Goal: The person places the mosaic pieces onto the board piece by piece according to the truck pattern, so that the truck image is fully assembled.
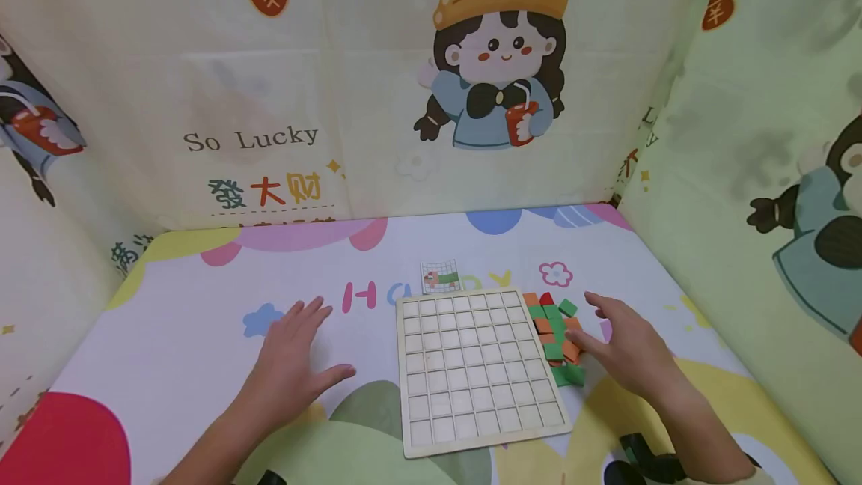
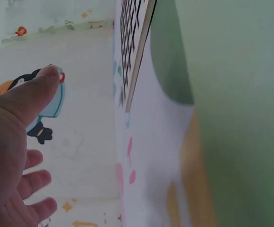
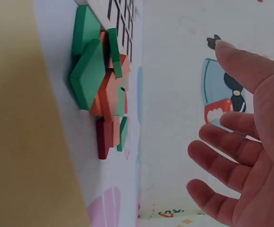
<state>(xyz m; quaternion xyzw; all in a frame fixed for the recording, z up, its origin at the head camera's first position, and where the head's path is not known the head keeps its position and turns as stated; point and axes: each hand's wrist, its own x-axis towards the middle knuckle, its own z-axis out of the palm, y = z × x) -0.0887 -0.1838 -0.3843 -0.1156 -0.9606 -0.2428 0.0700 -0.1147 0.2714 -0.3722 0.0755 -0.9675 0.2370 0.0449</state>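
Observation:
A pale wooden board (image 1: 480,367) with a grid of square recesses lies on the table, its cells bare. Against its right edge is a loose pile of green, orange and red tiles (image 1: 554,326), some stacked and tilted; the right wrist view shows the green tiles (image 3: 87,75) close up. My right hand (image 1: 629,346) hovers beside the pile with fingers spread, holding nothing. To the left of the board my left hand (image 1: 288,358) is held over the table, fingers extended and thumb apart, also holding nothing.
A small pattern card (image 1: 441,277) with a green and orange picture on a grid lies at the board's far edge. The tabletop (image 1: 202,335) has a colourful printed cover. Printed cloth walls (image 1: 377,96) stand at the back and both sides.

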